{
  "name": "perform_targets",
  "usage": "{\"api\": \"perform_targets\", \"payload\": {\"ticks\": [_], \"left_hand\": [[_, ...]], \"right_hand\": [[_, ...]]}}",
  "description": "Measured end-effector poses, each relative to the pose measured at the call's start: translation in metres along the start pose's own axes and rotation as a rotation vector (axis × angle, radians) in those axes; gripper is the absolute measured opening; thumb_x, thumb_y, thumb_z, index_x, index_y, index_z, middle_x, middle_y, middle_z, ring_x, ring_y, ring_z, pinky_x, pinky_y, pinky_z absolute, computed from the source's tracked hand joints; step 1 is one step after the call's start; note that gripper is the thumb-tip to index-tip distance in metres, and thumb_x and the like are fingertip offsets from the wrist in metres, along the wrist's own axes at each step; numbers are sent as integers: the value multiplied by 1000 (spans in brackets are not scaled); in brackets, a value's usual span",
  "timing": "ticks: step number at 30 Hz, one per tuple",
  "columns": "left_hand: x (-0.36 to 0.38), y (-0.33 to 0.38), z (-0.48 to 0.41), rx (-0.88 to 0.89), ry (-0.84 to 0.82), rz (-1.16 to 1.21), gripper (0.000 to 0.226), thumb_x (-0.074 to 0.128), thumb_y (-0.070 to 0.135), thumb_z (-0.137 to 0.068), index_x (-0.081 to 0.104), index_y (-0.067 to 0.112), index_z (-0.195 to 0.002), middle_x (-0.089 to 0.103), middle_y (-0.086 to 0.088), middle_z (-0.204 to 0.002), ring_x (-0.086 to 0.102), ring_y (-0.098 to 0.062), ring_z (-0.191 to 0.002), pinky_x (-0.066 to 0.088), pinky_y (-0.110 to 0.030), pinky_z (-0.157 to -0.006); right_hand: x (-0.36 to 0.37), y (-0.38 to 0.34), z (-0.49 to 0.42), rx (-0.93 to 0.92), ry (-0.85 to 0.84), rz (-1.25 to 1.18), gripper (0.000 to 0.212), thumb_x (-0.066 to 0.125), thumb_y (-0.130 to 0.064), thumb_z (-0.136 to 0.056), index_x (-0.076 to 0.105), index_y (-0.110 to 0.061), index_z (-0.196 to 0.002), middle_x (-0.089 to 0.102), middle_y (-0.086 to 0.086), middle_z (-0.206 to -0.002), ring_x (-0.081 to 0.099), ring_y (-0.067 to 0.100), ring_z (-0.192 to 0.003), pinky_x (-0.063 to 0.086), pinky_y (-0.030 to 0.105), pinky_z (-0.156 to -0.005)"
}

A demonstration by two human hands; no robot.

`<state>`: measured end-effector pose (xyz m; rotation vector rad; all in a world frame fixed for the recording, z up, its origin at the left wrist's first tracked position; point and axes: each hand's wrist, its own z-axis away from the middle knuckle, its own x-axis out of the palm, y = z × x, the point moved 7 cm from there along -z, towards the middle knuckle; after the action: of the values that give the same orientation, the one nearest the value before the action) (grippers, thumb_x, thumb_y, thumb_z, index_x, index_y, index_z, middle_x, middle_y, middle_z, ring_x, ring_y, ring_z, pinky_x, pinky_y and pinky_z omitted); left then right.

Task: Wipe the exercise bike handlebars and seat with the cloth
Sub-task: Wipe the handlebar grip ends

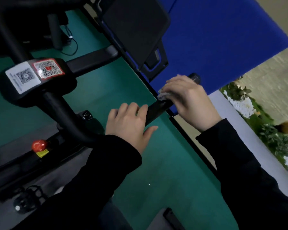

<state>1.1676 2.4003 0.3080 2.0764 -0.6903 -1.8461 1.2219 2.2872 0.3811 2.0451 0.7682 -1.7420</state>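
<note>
The black handlebar (156, 110) of the exercise bike curves from the centre clamp towards the right, its tip (194, 78) poking out past my right hand. My right hand (189, 100) wraps round the bar near its end and presses a small grey cloth (163, 95) onto it; only a corner of the cloth shows under the fingers. My left hand (130, 123) grips the same bar lower down, fingers curled over the top and thumb stretched out below. The seat is out of view.
The centre clamp (37, 80) carries two QR-code stickers. A red knob (39, 145) sits on the frame below. A black screen (135, 27) hangs ahead. Green floor lies underneath, a blue wall panel to the right, and plants at the far right.
</note>
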Motion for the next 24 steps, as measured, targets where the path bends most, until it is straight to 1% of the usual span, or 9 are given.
{"api": "perform_targets", "payload": {"ticks": [3, 7, 11, 15, 17, 20, 22, 23, 24], "left_hand": [[2, 4, -4, -38, 50, -4, 49, 53, 53, -85, 54, 21, -122, 57, -2, -108, 49, -27, -106, 29, -37, -83], [5, -2, -7, -87, 64, 47, 43, 51, 55, -86, 56, 26, -118, 56, 1, -109, 47, -24, -108, 28, -35, -85], [8, -4, -6, -104, 75, 59, 43, 49, 56, -86, 55, 29, -119, 55, 4, -109, 47, -22, -109, 30, -35, -86], [10, -4, -7, -115, 75, 60, 44, 48, 57, -86, 53, 29, -120, 54, 5, -110, 46, -21, -110, 31, -35, -87], [10, -5, -7, -119, 77, 64, 45, 47, 57, -86, 52, 30, -122, 53, 5, -111, 46, -20, -111, 32, -35, -87], [10, -6, -7, -122, 76, 64, 45, 47, 58, -86, 51, 32, -123, 53, 6, -111, 47, -20, -110, 33, -34, -87], [11, -6, -7, -118, 77, 63, 44, 46, 58, -87, 52, 32, -122, 54, 6, -110, 47, -20, -108, 33, -34, -86], [11, -6, -6, -117, 81, 65, 43, 46, 58, -87, 52, 32, -121, 54, 7, -109, 48, -20, -107, 33, -33, -86], [11, -6, -6, -119, 85, 68, 43, 46, 58, -87, 53, 32, -120, 54, 7, -108, 48, -19, -107, 33, -33, -86]], "right_hand": [[16, -12, -4, -86, -169, -39, 14, 57, -10, -95, 69, -5, -97, 68, 7, -95, 60, 25, -96, 47, 35, -91], [2, -3, -16, -99, -220, -38, 11, 62, -10, -91, 69, -5, -97, 68, 5, -90, 60, 24, -90, 41, 22, -78], [5, 1, -25, -74, -305, -33, 9, 64, -11, -89, 69, -10, -96, 62, -2, -88, 59, 20, -91, 40, 23, -79], [15, -5, -28, -137, -383, 2, 10, 64, -10, -89, 68, -10, -98, 62, 0, -96, 57, 21, -96, 43, 30, -85], [18, -7, -28, -164, -417, 33, 11, 61, -10, -90, 67, -10, -99, 64, 2, -96, 59, 22, -95, 46, 34, -84], [19, -8, -30, -173, -465, 63, 10, 57, -13, -93, 66, -11, -97, 60, -2, -86, 59, 20, -85, 46, 32, -75], [10, 1, -36, -142, -462, 101, 9, 59, -17, -92, 68, -14, -92, 62, -3, -83, 61, 15, -79, 47, 30, -73], [3, 9, -40, -100, -451, 113, 9, 60, -17, -92, 68, -15, -90, 65, -4, -81, 61, 6, -72, 47, 25, -69], [-5, 16, -43, -53, -434, 102, 9, 60, -15, -91, 68, -16, -87, 66, -8, -77, 59, -1, -64, 44, 15, -61]]}}
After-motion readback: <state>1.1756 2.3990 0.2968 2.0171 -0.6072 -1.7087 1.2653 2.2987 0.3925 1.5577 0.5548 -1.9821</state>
